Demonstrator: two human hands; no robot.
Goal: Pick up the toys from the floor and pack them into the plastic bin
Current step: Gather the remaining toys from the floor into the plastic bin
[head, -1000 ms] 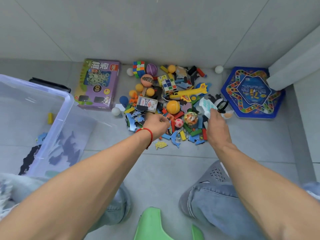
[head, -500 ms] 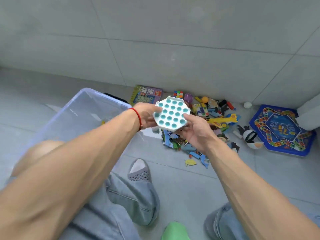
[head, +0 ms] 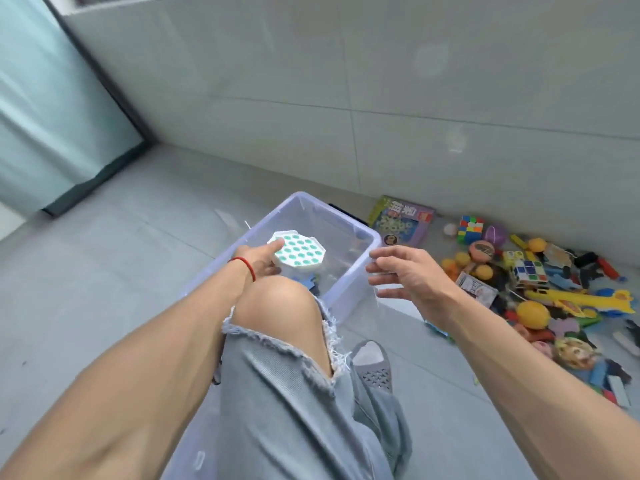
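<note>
Nearest: a bare knee (head: 277, 303) through ripped pale denim, partly hiding the left wrist with its red string band. Left hand (head: 258, 263) grips the near-left edge of the octagonal pop toy (head: 299, 254), held flat over the open plastic bin (head: 349, 296) — thumb on top, the other fingers underneath and out of view. Right hand (head: 403, 275) hovers just right of the bin's corner, fingers spread and loose, holding nothing.

The pop toy: white frame, teal bubble dots, looks like moulded plastic with soft domes. My guess is light and fairly stiff, not fragile, a bit slick on the rim — an edge pinch like this one should do, and a short drop into the bin seems safe. Bin is clear, thin-walled, rounded lip, probably flexes if pushed (a few dark flat pieces show at its bottom, hard to make out).

Further out on the grey tiled floor, the toy pile (head: 540, 292): smooth orange balls, a yellow plastic plane, flat foam-like pieces. Balls will likely roll; flat bits need a fingernail lift. Beyond, a purple cardboard game box (head: 403, 223) and a colour cube (head: 471, 228) near the wall — rigid, easy edge grabs.
</note>
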